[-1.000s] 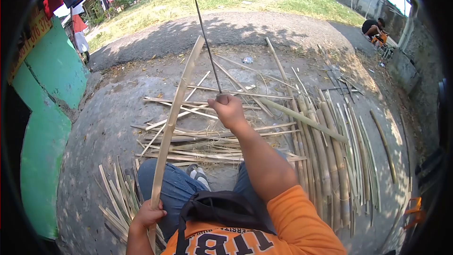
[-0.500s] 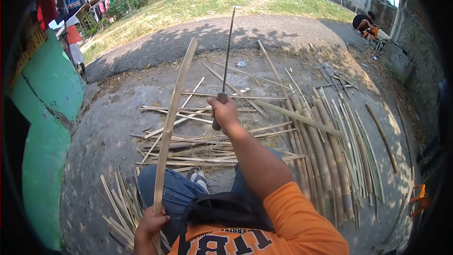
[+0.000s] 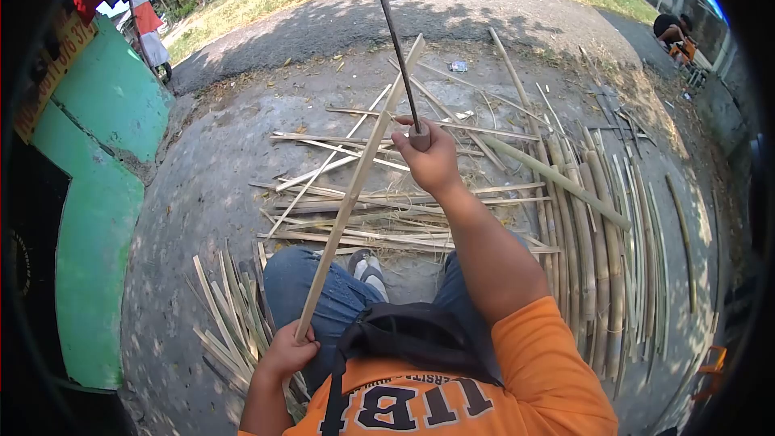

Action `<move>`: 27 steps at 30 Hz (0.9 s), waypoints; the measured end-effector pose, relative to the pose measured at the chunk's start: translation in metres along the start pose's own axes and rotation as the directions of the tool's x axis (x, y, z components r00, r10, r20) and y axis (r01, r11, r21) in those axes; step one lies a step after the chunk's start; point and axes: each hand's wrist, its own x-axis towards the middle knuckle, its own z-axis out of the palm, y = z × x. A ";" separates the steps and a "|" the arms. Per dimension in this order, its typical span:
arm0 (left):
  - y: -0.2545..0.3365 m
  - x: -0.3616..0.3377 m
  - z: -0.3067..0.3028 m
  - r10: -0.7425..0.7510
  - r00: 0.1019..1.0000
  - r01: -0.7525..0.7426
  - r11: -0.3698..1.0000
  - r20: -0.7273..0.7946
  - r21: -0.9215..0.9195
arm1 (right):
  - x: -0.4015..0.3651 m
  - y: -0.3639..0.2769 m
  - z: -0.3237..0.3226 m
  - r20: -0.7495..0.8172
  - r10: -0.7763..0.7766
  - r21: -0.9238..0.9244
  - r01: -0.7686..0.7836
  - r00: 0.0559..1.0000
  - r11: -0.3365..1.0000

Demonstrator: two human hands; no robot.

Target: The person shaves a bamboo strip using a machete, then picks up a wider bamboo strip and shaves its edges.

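My left hand [image 3: 292,349] is closed round the lower end of a long split bamboo strip [image 3: 353,194], beside my left knee. The strip slants up and to the right, its far end near the top of the work area. My right hand [image 3: 429,157] grips the wooden handle [image 3: 419,139] of a long knife, whose thin dark blade [image 3: 392,32] points up and away. The knife handle is just right of the strip's upper part; whether they touch I cannot tell.
Cut strips [image 3: 363,234] lie crosswise on the ground ahead. Bamboo poles [image 3: 597,274] lie at the right, more strips [image 3: 230,315] at the lower left. A green wall [image 3: 97,218] stands left. Another person [image 3: 672,30] crouches at the far right.
The view has shifted left and down. The bamboo strip now leans further right, with its upper part closer to my right hand. The knife has tilted, its blade now reaching the top edge.
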 end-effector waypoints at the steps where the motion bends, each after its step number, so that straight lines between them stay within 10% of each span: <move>1: -0.001 0.000 0.001 -0.001 1.000 0.001 1.000 -0.010 0.001 | -0.001 -0.008 -0.002 0.001 0.001 -0.038 -0.001 1.000 0.999; 27: -0.020 -0.003 0.005 0.057 0.997 -0.056 0.998 -0.046 0.017 | -0.001 -0.017 -0.014 -0.055 -0.139 -0.150 0.129 0.989 0.980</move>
